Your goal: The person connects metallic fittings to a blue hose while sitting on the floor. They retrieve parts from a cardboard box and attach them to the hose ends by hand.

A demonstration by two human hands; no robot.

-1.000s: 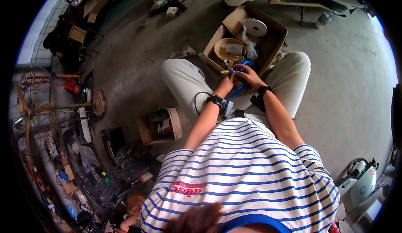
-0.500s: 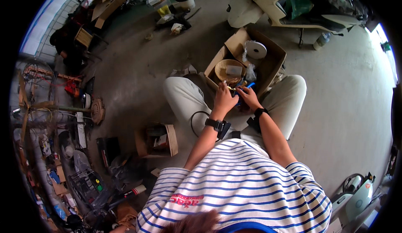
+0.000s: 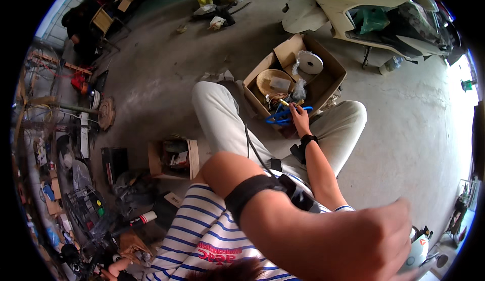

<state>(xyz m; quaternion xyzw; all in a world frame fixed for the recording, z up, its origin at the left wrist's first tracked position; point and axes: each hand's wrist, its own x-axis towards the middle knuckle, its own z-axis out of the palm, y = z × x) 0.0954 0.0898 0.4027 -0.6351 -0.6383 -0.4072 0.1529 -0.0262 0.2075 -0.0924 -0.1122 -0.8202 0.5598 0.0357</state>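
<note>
Blue hose (image 3: 275,121) is looped but not put down, pinched in the right hand (image 3: 301,120); the left hand (image 3: 371,236) curls, and I can't tell if it holds anything.

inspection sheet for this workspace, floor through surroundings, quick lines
Surface: grey floor with lighter patches
Job's things: blue hose and brass fittings at the near edge of an open cardboard box
Clutter: basket and white reel inside that box
Hands: right hand grips the hose; left hand close to the camera, grip unclear
Cables: dark cable by the left trouser leg
Surroundings: pale scooter ahead, rightward
</note>
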